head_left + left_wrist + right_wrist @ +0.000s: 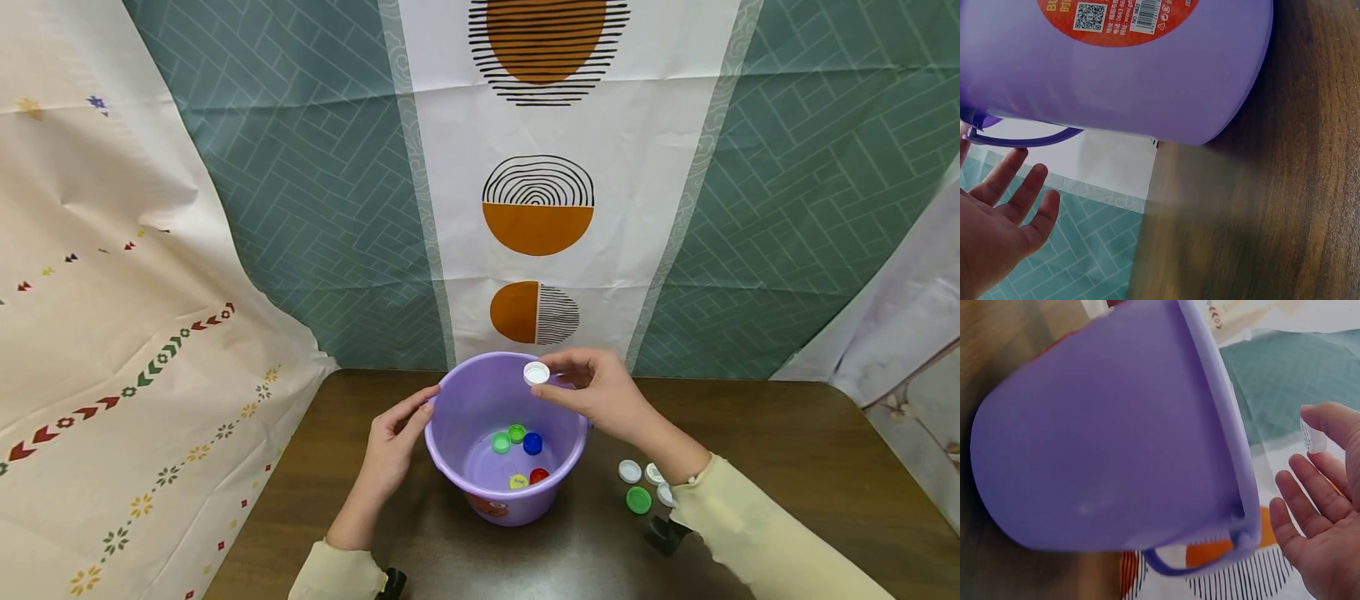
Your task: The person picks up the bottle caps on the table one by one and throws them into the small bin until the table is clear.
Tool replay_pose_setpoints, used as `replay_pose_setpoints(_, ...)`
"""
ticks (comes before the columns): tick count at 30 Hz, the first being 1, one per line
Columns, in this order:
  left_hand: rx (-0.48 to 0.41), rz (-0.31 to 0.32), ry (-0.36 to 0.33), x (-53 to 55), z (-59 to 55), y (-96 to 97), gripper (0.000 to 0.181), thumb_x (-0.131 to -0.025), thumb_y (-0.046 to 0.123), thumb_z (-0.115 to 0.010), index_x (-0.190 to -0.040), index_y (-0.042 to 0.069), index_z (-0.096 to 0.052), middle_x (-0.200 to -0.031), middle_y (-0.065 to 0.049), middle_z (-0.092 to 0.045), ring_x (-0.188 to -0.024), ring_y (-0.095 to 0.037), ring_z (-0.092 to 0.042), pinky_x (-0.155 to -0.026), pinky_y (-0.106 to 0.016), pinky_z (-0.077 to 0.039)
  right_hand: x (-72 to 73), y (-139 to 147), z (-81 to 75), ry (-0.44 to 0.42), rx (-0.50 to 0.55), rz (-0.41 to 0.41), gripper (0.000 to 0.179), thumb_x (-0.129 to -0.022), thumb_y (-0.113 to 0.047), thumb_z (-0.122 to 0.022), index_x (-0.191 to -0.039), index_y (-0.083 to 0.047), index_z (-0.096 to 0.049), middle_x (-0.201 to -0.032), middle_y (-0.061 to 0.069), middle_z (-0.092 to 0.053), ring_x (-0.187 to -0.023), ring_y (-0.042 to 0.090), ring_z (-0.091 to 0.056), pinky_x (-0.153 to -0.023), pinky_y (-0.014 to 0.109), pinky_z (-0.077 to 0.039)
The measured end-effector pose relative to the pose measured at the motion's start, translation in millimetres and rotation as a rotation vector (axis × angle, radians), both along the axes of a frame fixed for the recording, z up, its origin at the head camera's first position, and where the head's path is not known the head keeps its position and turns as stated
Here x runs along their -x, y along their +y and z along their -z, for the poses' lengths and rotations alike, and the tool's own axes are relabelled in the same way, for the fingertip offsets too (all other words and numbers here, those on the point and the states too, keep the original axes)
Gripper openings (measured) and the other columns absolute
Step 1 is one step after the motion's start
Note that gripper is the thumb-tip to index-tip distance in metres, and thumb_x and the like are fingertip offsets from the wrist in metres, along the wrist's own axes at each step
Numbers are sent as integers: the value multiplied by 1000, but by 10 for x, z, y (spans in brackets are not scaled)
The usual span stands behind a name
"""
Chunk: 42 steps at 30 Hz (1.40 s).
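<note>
A purple bucket [444,457] stands upright on the table, several coloured bottle caps lying on its floor. My left hand [397,433] holds the bucket's left rim with thumb and index finger; in the left wrist view the other fingers [1034,187] spread beside the bucket's handle [1029,141]. Above the right part of the bucket's opening, my right hand [600,396] pinches a white bottle cap [536,373] between thumb and fingers. The right wrist view shows that white cap [1314,436] at the fingertips, outward of the rim, with the remaining fingers loosely extended.
Right of the bucket, a green cap [638,500] and several white caps [630,472] lie on the brown wooden table [780,483], partly under my right forearm. A patterned cloth [536,125] hangs behind the table, and a cream cloth [150,333] drapes along the left.
</note>
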<state>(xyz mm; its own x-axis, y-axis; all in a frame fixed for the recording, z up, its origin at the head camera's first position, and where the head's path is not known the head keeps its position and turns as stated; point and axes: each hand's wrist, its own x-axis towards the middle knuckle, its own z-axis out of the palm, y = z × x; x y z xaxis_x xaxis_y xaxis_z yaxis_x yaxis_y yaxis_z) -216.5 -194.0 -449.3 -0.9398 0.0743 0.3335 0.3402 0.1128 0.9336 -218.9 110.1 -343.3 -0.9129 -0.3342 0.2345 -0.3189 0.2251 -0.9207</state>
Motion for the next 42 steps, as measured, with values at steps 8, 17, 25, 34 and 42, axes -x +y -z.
replay_pose_setpoints(8,7,-7,21,-11,-5,3,30,-94,19,-57,-124,15,-62,-125,-6,-63,-112,-13,-60,-91,-22,-50,-60,-174,-49,-1,29,-34,28,-76,-13,-77,-103,-6,-69,-100,8,-69,-93,26,-65,-79,28,-55)
replay_pose_setpoints(17,15,-14,20,-11,3,2,30,-94,19,-57,-124,15,-62,-125,-6,-62,-113,-11,-59,-91,-21,-50,-91,-253,-58,9,40,-54,28,-76,-12,-77,-102,-6,-70,-100,8,-69,-93,26,-65,-82,37,-55)
replay_pose_setpoints(25,17,-15,18,-3,2,4,30,-94,20,-57,-123,16,-62,-125,-4,-63,-113,-12,-59,-91,-21,-50,-88,-264,-61,13,30,-73,28,-76,-12,-77,-102,-8,-70,-100,7,-69,-94,24,-65,-82,30,-54)
replay_pose_setpoints(34,16,-15,9,-3,5,4,30,-94,18,-57,-124,15,-62,-125,-5,-62,-112,-11,-59,-90,-21,-50,-68,-269,-10,-1,8,-78,28,-76,-15,-78,-102,-10,-70,-99,5,-70,-94,21,-64,-82,29,-54)
replay_pose_setpoints(42,9,-4,21,2,11,-3,31,-94,15,-56,-125,10,-61,-126,-10,-61,-111,-12,-60,-89,-21,-50,60,-254,188,30,-8,-65,31,-74,-28,-80,-103,-21,-70,-103,-4,-70,-100,11,-64,-92,38,-50)
